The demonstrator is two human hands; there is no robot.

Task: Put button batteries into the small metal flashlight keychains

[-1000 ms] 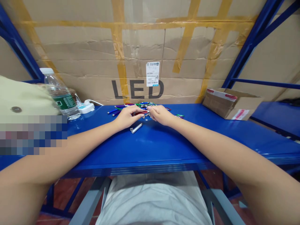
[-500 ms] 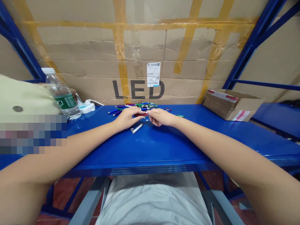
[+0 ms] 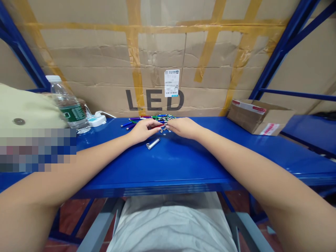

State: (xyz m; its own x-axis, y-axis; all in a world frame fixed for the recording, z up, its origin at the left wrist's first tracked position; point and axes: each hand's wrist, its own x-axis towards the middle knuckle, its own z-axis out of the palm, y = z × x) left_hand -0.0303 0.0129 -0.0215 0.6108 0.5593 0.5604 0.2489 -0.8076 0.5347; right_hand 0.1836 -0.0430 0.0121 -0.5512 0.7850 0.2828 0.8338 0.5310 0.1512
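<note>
Reaching forward over a blue steel shelf (image 3: 199, 159), a person in a pale grey shirt (image 3: 170, 224) is holding both forearms out along its surface, with the left hand (image 3: 144, 131) and right hand (image 3: 183, 127) meeting near the middle. Both hands are lying palm-down and half-curled, neither spread wide. The left fingers (image 3: 153, 126) are reaching over the near end of a slim red metal tube (image 3: 159, 126), lying crosswise between the hands. The right fingers (image 3: 172, 123) are resting just beside its other end, and the tube is partly hidden by both — whether either hand is actually gripping it, I cannot tell. Small metal bits (image 3: 165, 130) are lying just below the right fingertips. A loose silver metal tube (image 3: 153, 143) is lying apart on the shelf, just in front of the left hand.

Directly behind the hands, a tangled pile of slim coloured metal tubes (image 3: 159, 119) is spreading across the shelf, touching the left fingers — blue, purple and green showing. Farther left, a water bottle with a green label (image 3: 69, 111) is standing beside a white power strip (image 3: 96, 120). To the right, an open cardboard box (image 3: 258, 117) is sitting on the shelf. Beyond everything, a large taped carton printed "LED" (image 3: 154, 99) is standing against the rack.
</note>
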